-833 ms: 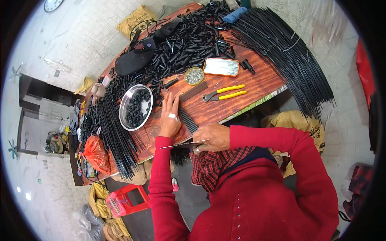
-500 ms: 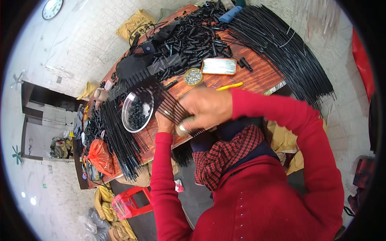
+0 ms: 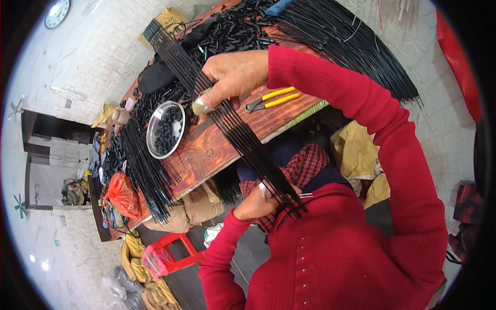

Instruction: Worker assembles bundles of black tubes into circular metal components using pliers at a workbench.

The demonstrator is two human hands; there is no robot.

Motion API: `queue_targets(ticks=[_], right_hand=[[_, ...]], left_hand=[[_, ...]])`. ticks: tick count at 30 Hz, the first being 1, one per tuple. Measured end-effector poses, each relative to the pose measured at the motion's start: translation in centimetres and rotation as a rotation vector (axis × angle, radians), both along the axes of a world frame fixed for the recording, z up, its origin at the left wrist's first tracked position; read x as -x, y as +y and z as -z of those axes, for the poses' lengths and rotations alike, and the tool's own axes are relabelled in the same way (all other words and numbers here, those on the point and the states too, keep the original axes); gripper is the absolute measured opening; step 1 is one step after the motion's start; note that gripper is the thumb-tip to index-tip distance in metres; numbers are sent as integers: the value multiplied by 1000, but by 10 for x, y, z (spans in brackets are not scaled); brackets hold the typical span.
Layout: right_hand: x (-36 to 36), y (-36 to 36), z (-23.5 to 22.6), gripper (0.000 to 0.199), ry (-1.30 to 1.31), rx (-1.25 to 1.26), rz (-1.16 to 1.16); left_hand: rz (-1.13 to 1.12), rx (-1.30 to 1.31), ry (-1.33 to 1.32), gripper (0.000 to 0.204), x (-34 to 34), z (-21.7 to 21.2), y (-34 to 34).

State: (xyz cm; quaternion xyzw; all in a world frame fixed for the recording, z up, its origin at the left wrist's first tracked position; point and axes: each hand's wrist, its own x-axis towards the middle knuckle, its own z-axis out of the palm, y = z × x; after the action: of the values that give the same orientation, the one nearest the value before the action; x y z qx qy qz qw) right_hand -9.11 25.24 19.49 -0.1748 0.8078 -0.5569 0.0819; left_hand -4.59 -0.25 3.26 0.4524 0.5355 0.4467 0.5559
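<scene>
A person in a red sweater sat at a wooden bench (image 3: 206, 150), seen from above through a curved lens. Half a second before, the right hand lay low over the left near the bench edge; now the right hand (image 3: 232, 77) had risen over the bench, and a flat bundle of thin black rods (image 3: 227, 116) stretched on a slant from the far bench down to the person's chest. The right fingers (image 3: 202, 105) were closed, pinching the bundle partway along. The left hand (image 3: 258, 199), close to the chest, was closed around the lower end, though the rods crossed in front of it and hid most of its fingers. The yellow-handled pliers (image 3: 271, 99), barely showing earlier, lay in plain sight beside the right wrist.

A round metal bowl (image 3: 165, 130) of small black pieces stood to the left of the bundle. Heaps of short black tubes (image 3: 237, 31) and long black rods (image 3: 351, 46) covered the far bench. An orange plastic bag (image 3: 121, 196) hung at the bench's left end, tan sacks (image 3: 178, 214) sat below, and a red stool (image 3: 168, 256) stood on the floor. A round wall clock (image 3: 56, 13) was cut off at the top rim.
</scene>
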Motion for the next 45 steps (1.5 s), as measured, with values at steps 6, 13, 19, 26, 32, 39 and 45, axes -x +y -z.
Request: queue_targets(ticks=[6,13,19,26,32,39,45], right_hand=[[3,1,4,35,1,82,34],[8,4,-4,36,7,36,-8],[12,-1,4,35,-34,15,12],[7,-4,5,44,-74,23,33],[-20,14,-4,38,-194,-324,49],[-54,-47,29,22,357,-538,-158],[-64,-73,125,31,-94,-606,-434]], left_hand=[[284,241,-32,56,17,-27,0],[25,144,-22,26,7,-26,6],[-68,-9,4,15,15,-1,0],[-3,174,237,15,35,-27,-7],[108,361,294,14,55,-38,-21],[406,534,122,18,82,-8,-39],[820,551,85,20,88,21,-27]])
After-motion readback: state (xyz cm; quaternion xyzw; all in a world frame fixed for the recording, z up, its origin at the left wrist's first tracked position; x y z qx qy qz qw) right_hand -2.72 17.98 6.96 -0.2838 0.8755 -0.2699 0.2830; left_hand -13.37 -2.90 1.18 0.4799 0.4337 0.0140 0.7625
